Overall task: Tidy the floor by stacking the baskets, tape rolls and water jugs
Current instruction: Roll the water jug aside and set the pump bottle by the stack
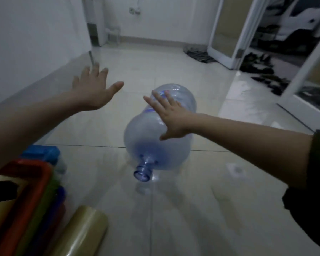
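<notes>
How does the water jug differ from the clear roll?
The water jug is blue and bulky; the roll is yellowish and slimmer. The jug narrows to a neck; the roll is a plain cylinder. The right hand spreads over the jug, not the roll. Both lie on their sides.

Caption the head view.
Right hand open over a translucent blue plastic water jug lying sideways on pale tiles; left hand open alongside.

No words or numbers can be read here. The blue see-through water jug (151,141) has a blue and white label (150,109) on its side. The label is too blurry to read, and the right hand (171,117) covers part of it.
</notes>
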